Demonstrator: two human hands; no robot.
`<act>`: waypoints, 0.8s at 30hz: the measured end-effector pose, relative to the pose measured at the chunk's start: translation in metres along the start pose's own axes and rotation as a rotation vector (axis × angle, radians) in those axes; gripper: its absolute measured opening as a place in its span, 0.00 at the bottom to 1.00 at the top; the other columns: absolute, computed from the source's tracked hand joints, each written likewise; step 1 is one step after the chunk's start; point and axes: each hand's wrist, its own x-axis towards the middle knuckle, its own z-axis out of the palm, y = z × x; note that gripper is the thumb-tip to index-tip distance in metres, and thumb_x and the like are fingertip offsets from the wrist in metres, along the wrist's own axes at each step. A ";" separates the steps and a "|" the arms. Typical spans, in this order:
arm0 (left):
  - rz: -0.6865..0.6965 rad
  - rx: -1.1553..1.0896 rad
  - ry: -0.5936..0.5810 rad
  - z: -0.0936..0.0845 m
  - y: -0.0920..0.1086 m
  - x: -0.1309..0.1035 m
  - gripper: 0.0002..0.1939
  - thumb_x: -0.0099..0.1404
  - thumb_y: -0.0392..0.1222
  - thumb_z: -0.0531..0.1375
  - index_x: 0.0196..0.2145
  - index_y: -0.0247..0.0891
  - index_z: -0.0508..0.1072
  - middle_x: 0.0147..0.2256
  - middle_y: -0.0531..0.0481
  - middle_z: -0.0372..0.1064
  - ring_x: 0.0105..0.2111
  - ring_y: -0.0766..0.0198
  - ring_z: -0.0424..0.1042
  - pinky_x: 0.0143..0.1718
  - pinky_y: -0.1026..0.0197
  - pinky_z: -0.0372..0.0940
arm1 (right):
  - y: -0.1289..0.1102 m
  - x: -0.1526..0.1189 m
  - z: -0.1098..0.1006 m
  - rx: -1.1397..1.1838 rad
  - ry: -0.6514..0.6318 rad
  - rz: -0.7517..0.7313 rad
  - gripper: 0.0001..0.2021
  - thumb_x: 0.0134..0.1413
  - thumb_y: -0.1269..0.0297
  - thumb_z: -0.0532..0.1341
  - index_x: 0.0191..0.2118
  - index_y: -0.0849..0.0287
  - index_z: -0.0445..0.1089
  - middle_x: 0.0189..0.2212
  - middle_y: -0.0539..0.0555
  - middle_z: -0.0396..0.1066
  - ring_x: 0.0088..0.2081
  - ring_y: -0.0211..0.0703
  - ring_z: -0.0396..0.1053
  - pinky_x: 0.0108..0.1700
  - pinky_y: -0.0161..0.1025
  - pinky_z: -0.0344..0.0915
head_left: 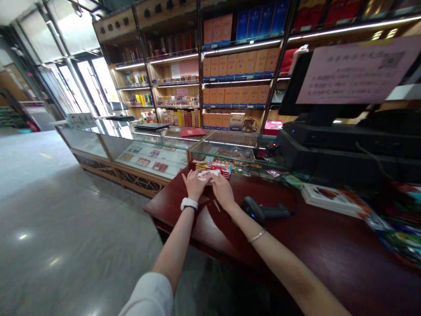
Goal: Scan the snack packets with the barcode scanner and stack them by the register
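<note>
Both hands reach out over the dark red wooden counter to a small white packet [208,175] with a pinkish print. My left hand [195,185] grips its left side, one finger sticking out to the left. On the packet's right side, my right hand [222,189] has its fingers closed on the edge. Some fingertips are hidden behind the packet. Just beyond it lies a stack of red, colourfully printed packages [225,168]. A black barcode scanner [255,208] rests to the right of my right forearm.
Glass display cases [148,156] adjoin the counter [315,245] ahead and to the left. A black monitor [292,87] bearing a pink paper sheet [351,74] stands at right. White boxes or books [332,198] and colourful packages [401,232] lie below it. Stocked shelves [235,81] line the back.
</note>
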 end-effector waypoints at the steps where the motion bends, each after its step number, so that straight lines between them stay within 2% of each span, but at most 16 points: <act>1: 0.012 -0.012 -0.041 0.003 0.005 -0.002 0.17 0.63 0.53 0.60 0.48 0.47 0.74 0.50 0.46 0.74 0.59 0.49 0.63 0.65 0.32 0.39 | 0.001 -0.001 -0.003 0.016 -0.022 0.004 0.23 0.59 0.75 0.49 0.59 0.62 0.66 0.57 0.60 0.68 0.60 0.46 0.63 0.62 0.45 0.59; 4: 0.020 -0.005 -0.086 0.007 0.009 -0.003 0.15 0.63 0.53 0.61 0.45 0.49 0.76 0.52 0.47 0.72 0.61 0.46 0.60 0.63 0.27 0.38 | 0.009 -0.006 -0.006 0.009 -0.012 0.058 0.24 0.58 0.77 0.49 0.58 0.63 0.66 0.58 0.62 0.67 0.59 0.46 0.65 0.62 0.44 0.59; 6: 0.038 0.032 -0.074 0.005 0.002 -0.002 0.17 0.61 0.54 0.62 0.46 0.49 0.76 0.54 0.47 0.70 0.62 0.45 0.58 0.64 0.28 0.37 | 0.016 -0.010 -0.006 -0.019 -0.003 0.092 0.24 0.58 0.76 0.51 0.60 0.65 0.65 0.61 0.63 0.63 0.62 0.47 0.61 0.63 0.45 0.56; 10: 0.100 0.096 -0.085 -0.001 -0.016 -0.002 0.17 0.63 0.53 0.60 0.48 0.50 0.75 0.56 0.47 0.68 0.63 0.46 0.56 0.66 0.31 0.35 | 0.020 -0.016 -0.002 -0.063 -0.037 0.137 0.25 0.60 0.70 0.53 0.62 0.64 0.62 0.65 0.65 0.56 0.64 0.51 0.56 0.64 0.47 0.54; 13: 0.092 0.121 -0.138 0.001 -0.025 -0.005 0.18 0.64 0.53 0.59 0.50 0.49 0.74 0.57 0.47 0.67 0.64 0.48 0.56 0.67 0.34 0.35 | 0.013 -0.017 0.001 -0.092 -0.099 0.169 0.25 0.61 0.67 0.53 0.63 0.64 0.60 0.66 0.66 0.54 0.65 0.54 0.54 0.64 0.48 0.53; 17: 0.043 0.199 -0.182 0.006 -0.032 -0.010 0.25 0.64 0.57 0.58 0.56 0.47 0.70 0.62 0.43 0.60 0.66 0.46 0.52 0.67 0.35 0.36 | 0.004 -0.018 0.004 -0.137 -0.221 0.260 0.28 0.62 0.61 0.55 0.67 0.57 0.54 0.68 0.67 0.49 0.66 0.61 0.53 0.64 0.56 0.50; 21: -0.010 0.247 -0.189 0.009 -0.036 -0.014 0.34 0.60 0.61 0.59 0.60 0.44 0.66 0.65 0.38 0.54 0.67 0.44 0.48 0.67 0.35 0.36 | 0.007 -0.022 0.013 -0.149 -0.343 0.298 0.33 0.63 0.52 0.55 0.70 0.52 0.45 0.69 0.69 0.45 0.66 0.68 0.50 0.63 0.63 0.47; 24: -0.038 0.254 -0.197 0.010 -0.038 -0.017 0.38 0.58 0.63 0.60 0.61 0.43 0.64 0.66 0.37 0.52 0.67 0.43 0.47 0.67 0.36 0.36 | 0.012 -0.026 0.022 -0.145 -0.380 0.283 0.35 0.63 0.49 0.54 0.70 0.51 0.43 0.68 0.69 0.47 0.66 0.68 0.50 0.62 0.65 0.46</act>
